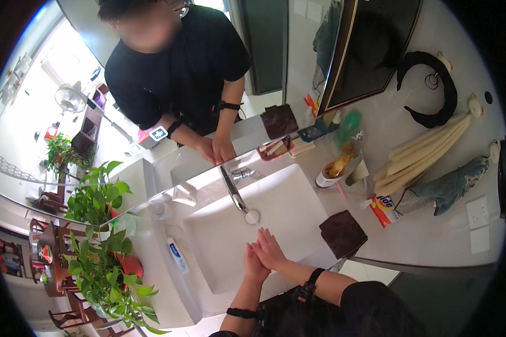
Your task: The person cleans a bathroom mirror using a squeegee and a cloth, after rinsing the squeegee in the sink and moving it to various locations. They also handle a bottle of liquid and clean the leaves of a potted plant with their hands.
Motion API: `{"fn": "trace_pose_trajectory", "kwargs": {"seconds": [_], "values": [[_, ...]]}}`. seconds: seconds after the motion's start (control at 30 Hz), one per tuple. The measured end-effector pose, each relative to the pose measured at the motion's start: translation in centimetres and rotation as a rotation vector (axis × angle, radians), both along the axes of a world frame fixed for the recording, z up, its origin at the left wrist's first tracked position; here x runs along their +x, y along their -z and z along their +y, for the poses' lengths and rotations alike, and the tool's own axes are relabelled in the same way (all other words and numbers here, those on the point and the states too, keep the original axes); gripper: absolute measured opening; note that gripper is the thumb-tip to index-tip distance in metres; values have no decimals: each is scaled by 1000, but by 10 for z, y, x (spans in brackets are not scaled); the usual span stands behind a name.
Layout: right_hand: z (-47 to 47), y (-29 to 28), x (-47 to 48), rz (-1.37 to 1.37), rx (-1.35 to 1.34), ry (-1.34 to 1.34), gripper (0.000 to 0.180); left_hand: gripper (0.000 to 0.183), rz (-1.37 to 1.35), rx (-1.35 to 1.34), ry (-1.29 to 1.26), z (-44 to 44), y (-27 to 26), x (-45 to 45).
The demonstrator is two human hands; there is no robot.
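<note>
Over the near part of the white washbasin (219, 236), both bare hands are pressed together. My left hand (257, 263) and my right hand (270, 248) touch palm to palm, and no object shows between them. Beyond the fingertips are the round white drain cover (252, 217) and the chrome tap (236, 193), whose spout points toward me. Whether water is running cannot be told. To the right, a folded dark brown cloth (343, 234) lies at the basin's edge. A toothpaste tube (178, 255) lies left of the basin.
A potted green plant (109, 278) stands at the left. Bottles, including an amber one (331, 172), and a Tide packet (383, 209) are at the right. Towels (421, 156) hang on wall hooks. Behind the tap, a large mirror (152, 105) reflects the person and room.
</note>
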State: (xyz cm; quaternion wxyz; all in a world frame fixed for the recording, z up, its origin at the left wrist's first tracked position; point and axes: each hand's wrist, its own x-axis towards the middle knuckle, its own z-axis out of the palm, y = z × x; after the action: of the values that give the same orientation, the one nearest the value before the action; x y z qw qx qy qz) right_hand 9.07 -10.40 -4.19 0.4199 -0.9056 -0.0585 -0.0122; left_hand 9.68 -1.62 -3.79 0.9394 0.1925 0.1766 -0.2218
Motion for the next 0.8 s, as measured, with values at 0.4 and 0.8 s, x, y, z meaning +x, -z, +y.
{"fn": "trace_pose_trajectory", "kwargs": {"seconds": [0.4, 0.8], "values": [[42, -65, -10, -165, 24, -351, 78, 70, -230, -194, -126, 35, -22, -19], [19, -59, 27, -203, 66, -334, 51, 83, -81, -114, -36, 34, -69, -20]]}}
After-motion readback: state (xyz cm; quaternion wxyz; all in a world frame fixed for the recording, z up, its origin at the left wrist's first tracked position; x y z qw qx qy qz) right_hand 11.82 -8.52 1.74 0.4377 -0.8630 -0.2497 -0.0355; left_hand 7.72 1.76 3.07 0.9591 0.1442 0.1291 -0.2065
